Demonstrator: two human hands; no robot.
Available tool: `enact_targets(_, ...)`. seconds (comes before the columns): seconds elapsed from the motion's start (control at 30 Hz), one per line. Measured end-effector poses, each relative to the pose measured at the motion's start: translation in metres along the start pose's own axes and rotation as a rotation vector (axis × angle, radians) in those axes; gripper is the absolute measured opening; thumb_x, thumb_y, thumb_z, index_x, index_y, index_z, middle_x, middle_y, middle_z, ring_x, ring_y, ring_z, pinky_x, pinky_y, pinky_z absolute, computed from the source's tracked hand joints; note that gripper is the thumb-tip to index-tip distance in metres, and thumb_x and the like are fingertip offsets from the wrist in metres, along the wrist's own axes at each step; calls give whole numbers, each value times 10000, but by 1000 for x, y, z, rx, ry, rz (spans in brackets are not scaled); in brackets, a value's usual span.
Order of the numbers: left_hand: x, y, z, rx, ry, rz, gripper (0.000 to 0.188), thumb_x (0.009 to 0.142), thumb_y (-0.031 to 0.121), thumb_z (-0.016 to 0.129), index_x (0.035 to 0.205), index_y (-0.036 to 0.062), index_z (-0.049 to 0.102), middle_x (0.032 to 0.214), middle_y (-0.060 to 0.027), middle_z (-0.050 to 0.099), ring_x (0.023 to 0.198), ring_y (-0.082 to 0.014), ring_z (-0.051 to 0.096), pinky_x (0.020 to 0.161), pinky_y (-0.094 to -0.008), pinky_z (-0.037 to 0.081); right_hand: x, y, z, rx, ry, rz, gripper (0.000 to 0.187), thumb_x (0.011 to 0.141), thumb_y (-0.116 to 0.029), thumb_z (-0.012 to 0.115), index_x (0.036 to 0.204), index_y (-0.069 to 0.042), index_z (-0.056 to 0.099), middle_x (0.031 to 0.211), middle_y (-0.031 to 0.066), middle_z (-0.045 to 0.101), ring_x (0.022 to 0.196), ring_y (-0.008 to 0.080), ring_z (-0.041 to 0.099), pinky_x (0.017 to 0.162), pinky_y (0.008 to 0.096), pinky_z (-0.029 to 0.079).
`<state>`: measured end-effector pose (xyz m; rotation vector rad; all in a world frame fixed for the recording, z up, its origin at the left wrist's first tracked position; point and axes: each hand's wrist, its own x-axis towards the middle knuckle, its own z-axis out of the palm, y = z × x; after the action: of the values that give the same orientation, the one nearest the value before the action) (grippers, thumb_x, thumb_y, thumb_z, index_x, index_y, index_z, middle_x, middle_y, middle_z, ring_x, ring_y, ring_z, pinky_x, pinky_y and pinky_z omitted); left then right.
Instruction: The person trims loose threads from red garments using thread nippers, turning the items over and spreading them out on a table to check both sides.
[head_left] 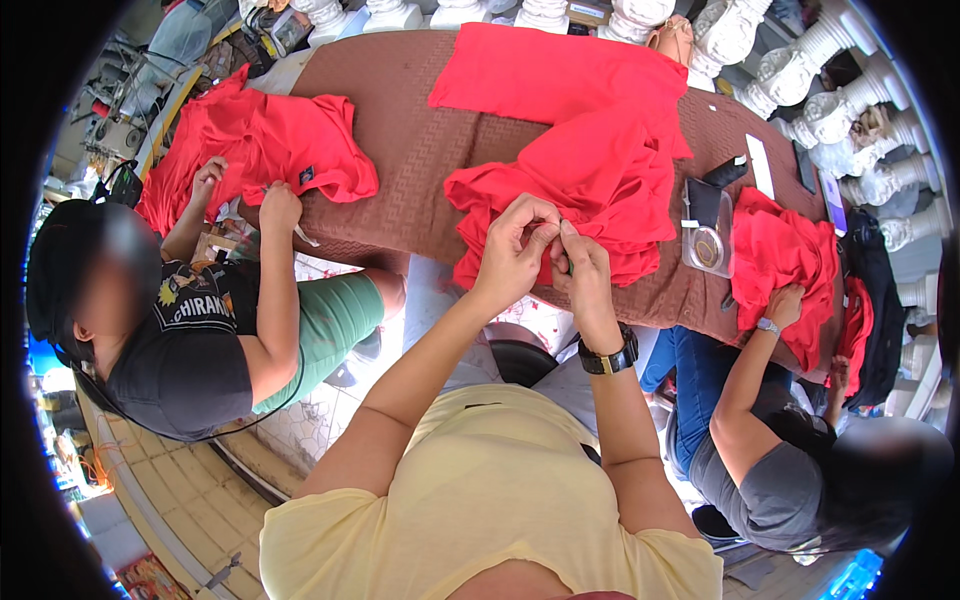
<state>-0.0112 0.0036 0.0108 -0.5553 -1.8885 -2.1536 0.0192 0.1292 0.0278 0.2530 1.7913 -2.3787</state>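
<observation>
Left grip: the left hand [518, 248] has thumb and fingertips drawn together, right beside the other hand's; what they pinch is too small to tell.
Right grip: the right hand [587, 272] is also closed at the fingertips; a small dark green thing [570, 266] shows by them, but whether it is held I cannot tell.
Red cloth: the crumpled red cloth [585, 175] lies on the brown-covered counter [400, 150], its near folds just behind the fingers.
Slip risk: if either thumb eases, something tiny could drop and vanish among the folds.
Edge risk: the heap reaches the counter's near edge, so a tug bodyward might drag it off.
Case risk: the clear case [708, 240] sits just right of the heap; pulling cloth that way could knock it.
</observation>
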Motion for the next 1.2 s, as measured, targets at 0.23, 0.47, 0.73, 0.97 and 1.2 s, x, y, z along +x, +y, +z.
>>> enact_targets(0.23, -5, 12, -21, 262, -209, 51, 71, 923, 0, 659, 954, -3, 595, 1006, -75, 593, 895, -165, 610, 837, -297, 497, 2, 0, -7, 28, -94, 2, 403, 1053, -372, 521, 774, -82, 532, 635, -70, 379, 514, 31, 297, 461, 240, 194)
enact_targets(0.47, -5, 60, -62, 495, -277, -131, 265, 852, 88, 767, 1080, 10, 657, 1133, -96, 600, 1024, -227, 618, 867, -336, 510, -21, -42, -31, -654, 120, -471, 214, 902, -108, 715, 1073, -19, 621, 676, -14, 465, 617, 84, 428, 584, 249, 360)
enact_targets(0.73, 42, 29, -19, 280, -304, -67, 186, 957, 71, 680, 1123, -4, 645, 992, -53, 698, 946, -132, 626, 876, -304, 491, 20, -72, -24, -616, 63, -546, 133, 853, -34, 700, 978, -4, 669, 704, -2, 544, 639, 59, 460, 563, 253, 377)
enact_targets(0.97, 48, 46, -40, 63, -251, -291, 186, 1005, 122, 634, 1145, 1, 650, 1031, 7, 694, 950, -65, 606, 864, -255, 483, 16, -86, -3, -510, 173, -620, 409, 812, -92, 811, 1177, -36, 634, 929, 43, 660, 810, 73, 573, 637, 235, 436)
enact_targets(1.2, 55, 74, -42, -241, 77, -68, 263, 906, 43, 737, 1155, 7, 659, 1077, -37, 707, 988, -97, 638, 920, -266, 498, 41, -35, -53, -1013, 321, -840, 132, 808, -45, 760, 922, -23, 697, 839, 95, 564, 776, 208, 610, 716, 344, 499)
